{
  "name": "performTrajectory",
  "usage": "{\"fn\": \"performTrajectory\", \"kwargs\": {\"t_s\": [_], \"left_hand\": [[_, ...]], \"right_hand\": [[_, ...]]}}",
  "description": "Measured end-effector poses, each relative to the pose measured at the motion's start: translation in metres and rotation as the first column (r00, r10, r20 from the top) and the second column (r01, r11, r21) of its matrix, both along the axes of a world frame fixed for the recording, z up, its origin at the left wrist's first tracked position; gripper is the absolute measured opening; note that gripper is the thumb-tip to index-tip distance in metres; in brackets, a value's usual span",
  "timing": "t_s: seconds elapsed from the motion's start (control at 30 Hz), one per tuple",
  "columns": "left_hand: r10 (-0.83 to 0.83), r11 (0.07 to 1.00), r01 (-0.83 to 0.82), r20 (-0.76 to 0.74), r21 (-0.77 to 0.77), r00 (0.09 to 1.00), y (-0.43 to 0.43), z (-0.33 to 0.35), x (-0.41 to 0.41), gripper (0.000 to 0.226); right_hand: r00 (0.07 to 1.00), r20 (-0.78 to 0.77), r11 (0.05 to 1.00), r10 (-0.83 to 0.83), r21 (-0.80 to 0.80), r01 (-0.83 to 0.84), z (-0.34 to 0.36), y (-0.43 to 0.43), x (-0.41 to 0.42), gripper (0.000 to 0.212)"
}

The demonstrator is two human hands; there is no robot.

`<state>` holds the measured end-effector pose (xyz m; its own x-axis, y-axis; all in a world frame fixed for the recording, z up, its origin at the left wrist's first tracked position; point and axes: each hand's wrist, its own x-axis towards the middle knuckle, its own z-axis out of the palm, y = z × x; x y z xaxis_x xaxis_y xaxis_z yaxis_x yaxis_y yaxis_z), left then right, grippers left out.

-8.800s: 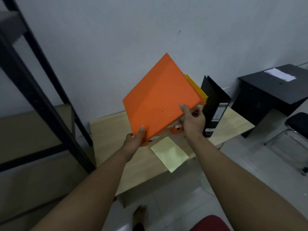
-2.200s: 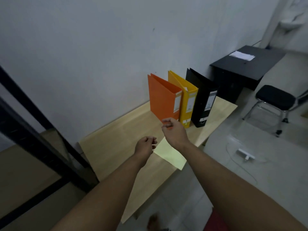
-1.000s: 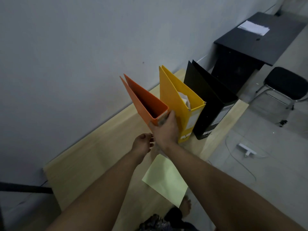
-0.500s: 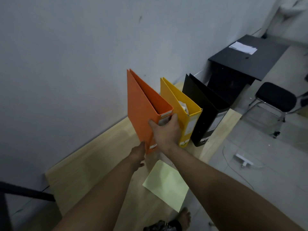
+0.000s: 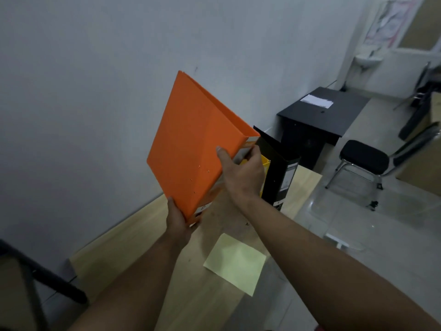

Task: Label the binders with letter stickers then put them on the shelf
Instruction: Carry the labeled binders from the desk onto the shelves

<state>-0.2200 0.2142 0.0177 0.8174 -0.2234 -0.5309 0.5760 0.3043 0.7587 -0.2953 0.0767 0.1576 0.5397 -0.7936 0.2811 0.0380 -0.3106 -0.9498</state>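
both the left hand point(image 5: 177, 219) and right hand point(image 5: 241, 174) grip the tilted orange binder point(image 5: 191, 149), whose corner might clip the yellow binder point(image 5: 265, 163), apparently just behind.

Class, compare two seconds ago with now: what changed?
The orange cardboard binder, which stood on the wooden table, is lifted and tilted: the right hand grips its spine, the left hand holds its lower corner. The black binder, yellow binder and pale yellow paper sheet stayed put.

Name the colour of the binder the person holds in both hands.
Orange; the binder shows plainly in the head view, the only one.
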Motion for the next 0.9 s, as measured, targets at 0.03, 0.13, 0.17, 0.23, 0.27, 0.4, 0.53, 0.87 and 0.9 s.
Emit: {"fn": "performTrajectory", "kwargs": {"t_s": [0.03, 0.13, 0.17, 0.23, 0.27, 0.4, 0.53, 0.87, 0.9], "left_hand": [[0.009, 1.0, -0.009, 0.004, -0.018, 1.0, -0.001, 0.005, -0.006, 0.075], [0.017, 0.999, -0.017, 0.015, -0.031, 1.0, -0.001, 0.018, -0.027, 0.077], [0.014, 0.999, -0.013, 0.024, -0.043, 1.0, -0.001, 0.023, -0.033, 0.077], [-0.01, 0.997, 0.014, 0.056, -0.077, 0.998, 0.002, 0.031, -0.046, 0.078], [-0.026, 0.995, 0.033, 0.081, -0.094, 0.996, 0.003, 0.035, -0.054, 0.077], [-0.056, 0.98, 0.086, 0.167, -0.178, 0.984, 0.011, 0.056, -0.095, 0.077], [-0.048, 0.967, 0.1, 0.218, -0.233, 0.975, 0.018, 0.063, -0.145, 0.079], [0.06, 0.974, -0.012, 0.211, -0.225, 0.976, 0.069, 0.049, -0.345, 0.063], [0.078, 0.974, -0.03, 0.207, -0.226, 0.975, 0.081, 0.048, -0.365, 0.062]], "right_hand": [[1.0, 0.013, 1.0, 0.008, -0.007, -0.008, 0.006, 0.003, -0.007, 0.06], [0.997, 0.059, 0.998, 0.044, -0.053, -0.041, 0.021, 0.014, -0.027, 0.063], [0.994, 0.08, 0.995, 0.068, -0.075, -0.062, 0.027, 0.017, -0.034, 0.067], [0.981, 0.114, 0.982, 0.159, -0.123, -0.145, 0.034, 0.021, -0.045, 0.073], [0.971, 0.115, 0.97, 0.207, -0.151, -0.189, 0.037, 0.024, -0.051, 0.075], [0.927, 0.087, 0.917, 0.365, -0.207, -0.341, 0.039, 0.037, -0.08, 0.079], [0.902, 0.133, 0.904, 0.41, -0.187, -0.384, 0.031, 0.051, -0.121, 0.081], [0.74, 0.282, 0.792, 0.611, -0.214, -0.572, 0.012, 0.103, -0.285, 0.079], [0.731, 0.296, 0.788, 0.615, -0.202, -0.581, 0.009, 0.116, -0.302, 0.08]]}}
